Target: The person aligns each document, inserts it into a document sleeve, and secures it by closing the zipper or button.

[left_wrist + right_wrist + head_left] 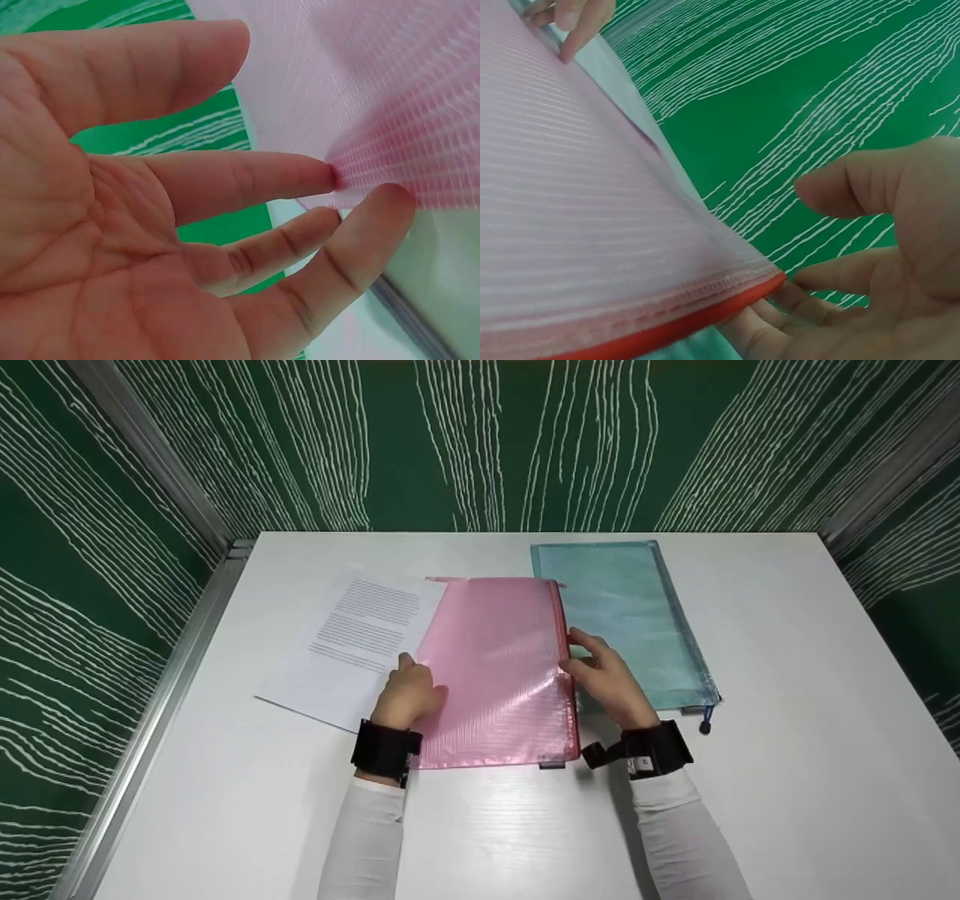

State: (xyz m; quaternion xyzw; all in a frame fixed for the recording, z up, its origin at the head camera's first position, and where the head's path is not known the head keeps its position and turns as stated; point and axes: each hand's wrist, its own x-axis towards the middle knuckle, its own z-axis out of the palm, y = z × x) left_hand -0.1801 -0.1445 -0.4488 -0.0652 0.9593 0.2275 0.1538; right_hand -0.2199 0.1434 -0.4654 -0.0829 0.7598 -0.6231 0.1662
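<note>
A pink translucent zip pouch point(495, 660) with a red zipper edge point(561, 622) lies in the middle of the white table. At its left edge is my left hand point(405, 694); in the left wrist view the fingertips point(319, 174) touch the pouch while the thumb stays apart from it. My right hand point(611, 686) is at the zipper side. Its fingers point(761, 330) reach under the red edge in the right wrist view, with the thumb raised clear of the pouch. Printed paper point(322, 682) lies left of the pouch, partly covered by it.
A teal zip pouch point(622, 615) with a dark zipper pull point(705, 726) lies at the back right, overlapped by the pink one. Green panels point(517, 450) with white wavy lines stand behind the white table point(795, 780), and a metal rail point(161, 671) runs along the left.
</note>
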